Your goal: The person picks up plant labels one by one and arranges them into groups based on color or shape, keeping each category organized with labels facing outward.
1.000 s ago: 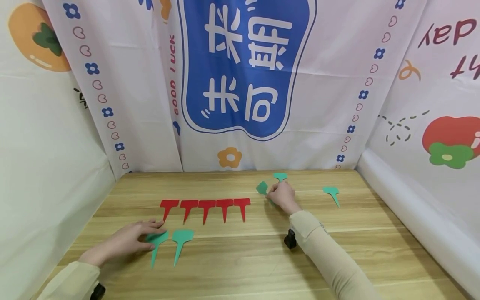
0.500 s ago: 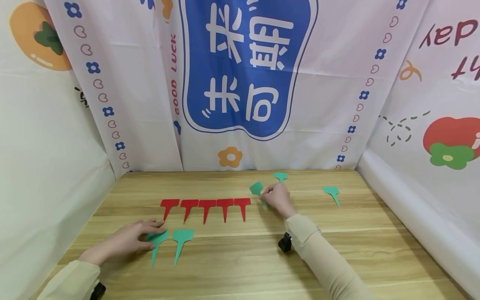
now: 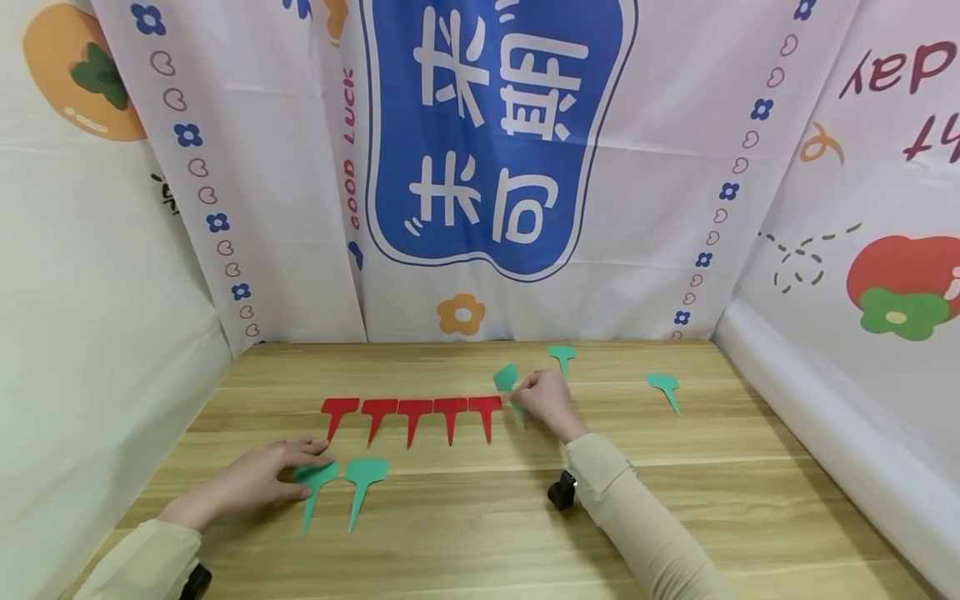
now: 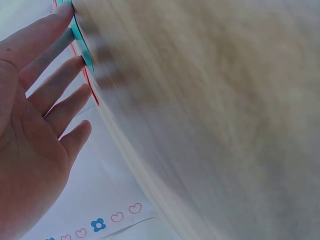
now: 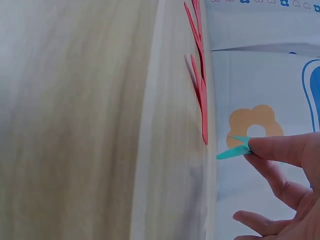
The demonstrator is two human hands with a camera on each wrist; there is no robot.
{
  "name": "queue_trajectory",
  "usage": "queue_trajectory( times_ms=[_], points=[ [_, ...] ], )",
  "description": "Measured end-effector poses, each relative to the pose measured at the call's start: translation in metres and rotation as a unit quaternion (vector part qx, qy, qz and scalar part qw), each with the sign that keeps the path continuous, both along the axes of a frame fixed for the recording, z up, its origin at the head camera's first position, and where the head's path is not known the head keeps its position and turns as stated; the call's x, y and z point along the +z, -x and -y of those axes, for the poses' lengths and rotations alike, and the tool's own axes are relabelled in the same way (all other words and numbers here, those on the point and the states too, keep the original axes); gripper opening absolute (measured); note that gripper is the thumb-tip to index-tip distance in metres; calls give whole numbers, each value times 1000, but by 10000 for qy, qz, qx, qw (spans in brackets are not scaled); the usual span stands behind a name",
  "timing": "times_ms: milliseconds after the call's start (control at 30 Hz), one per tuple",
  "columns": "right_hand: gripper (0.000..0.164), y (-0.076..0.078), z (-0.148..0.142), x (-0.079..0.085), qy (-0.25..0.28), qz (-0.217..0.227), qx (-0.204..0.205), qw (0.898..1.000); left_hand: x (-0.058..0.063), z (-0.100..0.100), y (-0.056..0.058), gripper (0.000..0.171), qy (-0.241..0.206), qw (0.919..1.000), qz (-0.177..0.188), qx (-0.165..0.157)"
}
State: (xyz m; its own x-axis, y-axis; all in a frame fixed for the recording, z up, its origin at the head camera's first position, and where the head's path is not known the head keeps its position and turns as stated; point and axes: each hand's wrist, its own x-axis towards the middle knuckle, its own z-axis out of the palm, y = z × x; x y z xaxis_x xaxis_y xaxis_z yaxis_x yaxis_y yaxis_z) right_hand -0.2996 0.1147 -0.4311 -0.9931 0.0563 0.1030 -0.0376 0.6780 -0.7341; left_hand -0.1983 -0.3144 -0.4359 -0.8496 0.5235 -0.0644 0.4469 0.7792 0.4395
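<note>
In the head view, my right hand [image 3: 549, 403] pinches a green T-shaped plant label [image 3: 506, 377] between thumb and fingertips, just right of a row of several red plant labels [image 3: 415, 407]. The right wrist view shows the held label [image 5: 234, 151] raised off the tabletop, its other fingers loosely bent. At the front left, my left hand [image 3: 262, 477] has extended fingers, the tips touching the head of another green plant label [image 3: 318, 475]. Beside that one lies a second green label [image 3: 366, 472], stem toward me.
Two more green labels lie farther off, one at the back [image 3: 561, 353] and one to the right [image 3: 663, 382]. The wooden table [image 3: 465, 550] ends at a printed cloth [image 3: 405, 308] behind, with white cloth walls on both sides.
My right hand has moved left with the green label, away from the back label toward the red row, and the label has turned more upright. The left hand has stayed in place.
</note>
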Motion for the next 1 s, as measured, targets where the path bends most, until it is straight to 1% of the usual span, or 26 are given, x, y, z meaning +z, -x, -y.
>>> queue_trajectory(
  times_ms=[233, 333, 533, 733, 867, 1000],
  points=[
    [10, -5, 6, -1, 171, 80, 3, 9998, 2, -1, -1, 51, 1, 10000, -67, -66],
    [11, -8, 10, -2, 330, 98, 54, 9994, 2, -1, -1, 51, -6, 10000, -39, -30],
    [17, -14, 19, -1, 585, 195, 145, 9980, 0, 0, -1, 52, -23, 9999, -90, -68],
    [18, -22, 28, 1, 467, 271, 214, 9983, 0, 1, -1, 52, -12, 10000, -14, -36],
    [22, -27, 32, 3, 436, 347, 251, 9981, 0, 1, 0, 51, -7, 10000, -47, -57],
    [25, -33, 37, 4, 303, 261, 374, 9985, 0, 0, 0, 51, 14, 9999, -95, -106]
  ],
)
